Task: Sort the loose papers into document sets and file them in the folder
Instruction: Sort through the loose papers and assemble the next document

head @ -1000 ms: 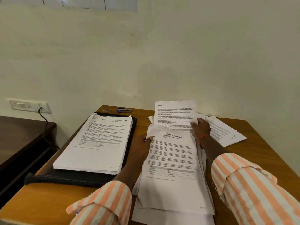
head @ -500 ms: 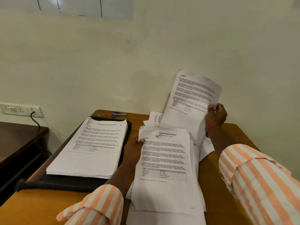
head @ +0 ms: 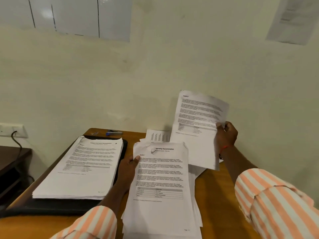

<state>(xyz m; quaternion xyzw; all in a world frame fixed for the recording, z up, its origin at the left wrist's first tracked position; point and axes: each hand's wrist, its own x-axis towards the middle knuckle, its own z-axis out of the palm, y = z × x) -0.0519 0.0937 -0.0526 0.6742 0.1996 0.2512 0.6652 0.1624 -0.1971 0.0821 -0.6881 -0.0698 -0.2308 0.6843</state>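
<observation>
Though papers (head: 160,178) crowd desk (head: 215,195), stapler (head: 114,132) behind folder (head: 51,207), socket (head: 10,130) left

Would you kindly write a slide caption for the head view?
Right hand holds up a sheet while left hand steadies the loose stack beside the folder.

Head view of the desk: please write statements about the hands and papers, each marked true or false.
1. The right hand holds a sheet lifted above the table. True.
2. The left hand hangs free of all papers. False: it holds the middle paper pile by its left edge.
3. The left paper stack lies on a black folder. True.
4. Nothing is plugged in at the wall. False: a black cable enters the wall socket.
</observation>
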